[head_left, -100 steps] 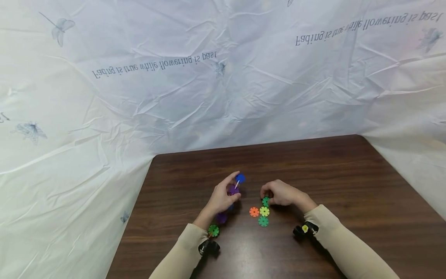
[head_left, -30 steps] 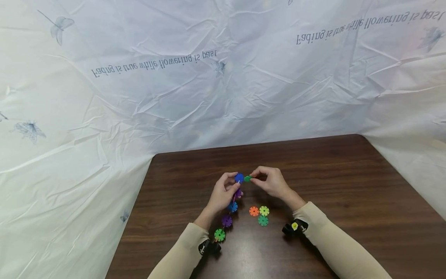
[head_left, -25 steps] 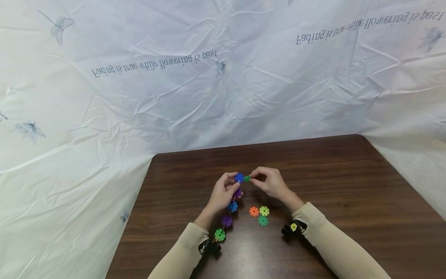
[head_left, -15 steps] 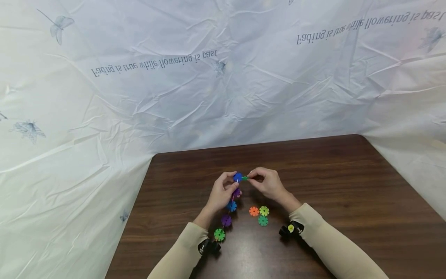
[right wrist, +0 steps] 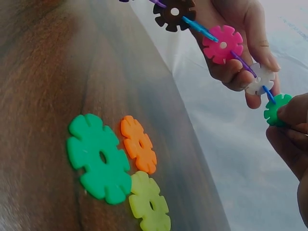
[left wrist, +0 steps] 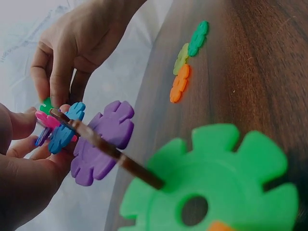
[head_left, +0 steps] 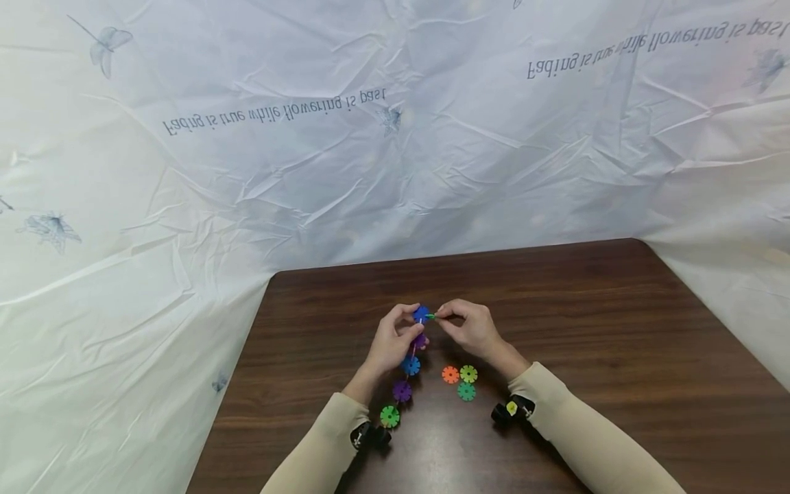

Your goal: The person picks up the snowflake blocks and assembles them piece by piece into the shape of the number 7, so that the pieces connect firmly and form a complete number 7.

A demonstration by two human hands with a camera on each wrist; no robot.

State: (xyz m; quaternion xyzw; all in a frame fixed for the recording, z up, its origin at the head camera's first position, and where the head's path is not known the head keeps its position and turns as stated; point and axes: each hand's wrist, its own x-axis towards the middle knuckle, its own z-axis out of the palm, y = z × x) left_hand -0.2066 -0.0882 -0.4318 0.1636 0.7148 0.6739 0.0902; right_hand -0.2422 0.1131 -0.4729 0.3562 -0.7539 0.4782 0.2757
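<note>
My left hand pinches the upper end of a chain of notched plastic snowflake discs, at a blue disc and a white disc. Thumb and fingertips of my right hand pinch a green disc, edge-on in the head view, its rim meeting the blue disc. Below, the chain runs toward me through a pink disc, a brown disc, a purple disc and others to a bright green disc beside my left wrist. Neighbouring discs sit crosswise, slot in slot.
On the dark wood table, right of the chain, lie an orange disc, a yellow disc and a teal-green disc close together. White printed sheeting hangs behind and beside the table.
My right hand took the green disc from the loose group, brought it up and left to the chain's blue end disc, then edged farther left until they met. My left hand stayed nearly in place.
</note>
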